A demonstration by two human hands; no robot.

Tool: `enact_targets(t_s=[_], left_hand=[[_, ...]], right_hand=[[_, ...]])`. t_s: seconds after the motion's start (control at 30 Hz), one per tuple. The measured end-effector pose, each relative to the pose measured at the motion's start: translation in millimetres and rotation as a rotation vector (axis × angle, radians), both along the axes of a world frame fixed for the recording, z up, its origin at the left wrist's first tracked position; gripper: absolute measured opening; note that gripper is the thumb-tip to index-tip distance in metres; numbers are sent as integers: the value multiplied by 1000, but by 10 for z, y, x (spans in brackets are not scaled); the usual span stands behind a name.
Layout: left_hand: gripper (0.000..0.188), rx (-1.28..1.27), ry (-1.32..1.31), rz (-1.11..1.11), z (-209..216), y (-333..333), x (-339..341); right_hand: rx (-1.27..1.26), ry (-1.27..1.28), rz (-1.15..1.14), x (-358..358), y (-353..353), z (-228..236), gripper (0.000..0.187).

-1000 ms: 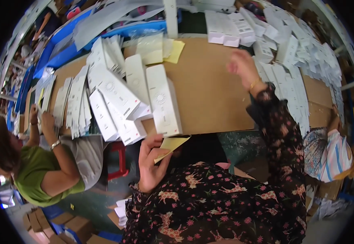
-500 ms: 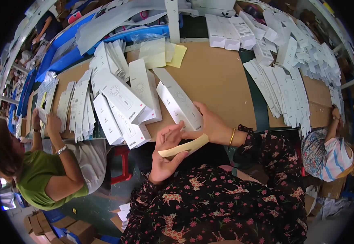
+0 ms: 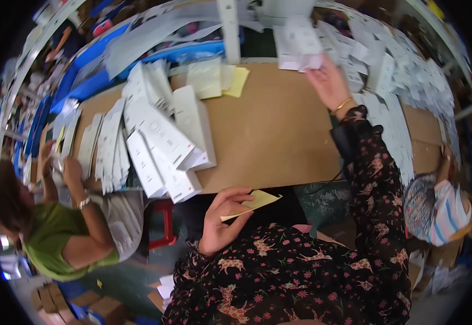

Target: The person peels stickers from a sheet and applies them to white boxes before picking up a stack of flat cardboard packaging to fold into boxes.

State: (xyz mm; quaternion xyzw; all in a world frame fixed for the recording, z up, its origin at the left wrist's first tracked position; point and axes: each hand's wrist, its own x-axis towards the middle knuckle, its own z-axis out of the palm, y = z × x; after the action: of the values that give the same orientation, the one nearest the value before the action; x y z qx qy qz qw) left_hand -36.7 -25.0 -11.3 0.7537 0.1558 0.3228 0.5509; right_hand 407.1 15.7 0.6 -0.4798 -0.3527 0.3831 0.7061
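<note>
My left hand [image 3: 224,219] is low in front of my body, its fingers and thumb pinching a pale yellow sheet of paper [image 3: 263,200]. My right hand [image 3: 328,82] is stretched far out to the back right of the table. Its fingers grip the near end of a long white carton [image 3: 302,39], which is smeared by motion and lies over or among other white cartons there. On the left half of the cardboard-covered table, several closed white cartons [image 3: 163,132] lean against each other. Behind them lie a clear bag [image 3: 203,76] and a yellow sheet [image 3: 237,81].
Flat white cartons fan out in stacks at left [image 3: 111,143] and right [image 3: 382,127]. A blue tray [image 3: 192,52] lies behind a white upright post [image 3: 229,32]. A person in a green top [image 3: 65,233] works at my left, another in stripes [image 3: 442,208] at right.
My right hand has moved from the table's front edge to the back right, taking the white carton along. My left hand keeps the yellow paper, now lower and more tilted.
</note>
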Motion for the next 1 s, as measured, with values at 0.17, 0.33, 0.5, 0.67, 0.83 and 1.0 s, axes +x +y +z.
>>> enact_targets(t_s=[0.17,0.33,0.5,0.67,0.83,1.0], left_hand=[[15,27,-34,74,66,-21,-187],[16,12,-6,169,147,-31,-336],[18,111,44,59,36,-60,-311],[19,158,81,29,12,-82,-315],[18,120,104,101,-43,-47,-449],[21,80,65,290,70,106,-349]], right_hand=[[-417,362,175,-587,-19,-195,45],[-245,-660,360,-2131,-67,107,66],[227,-1261,123,-2839,209,415,85],[-114,-1435,147,-2973,435,373,83],[-80,-1236,58,-2653,210,340,71],[-147,-1171,-203,-2335,-475,277,66]])
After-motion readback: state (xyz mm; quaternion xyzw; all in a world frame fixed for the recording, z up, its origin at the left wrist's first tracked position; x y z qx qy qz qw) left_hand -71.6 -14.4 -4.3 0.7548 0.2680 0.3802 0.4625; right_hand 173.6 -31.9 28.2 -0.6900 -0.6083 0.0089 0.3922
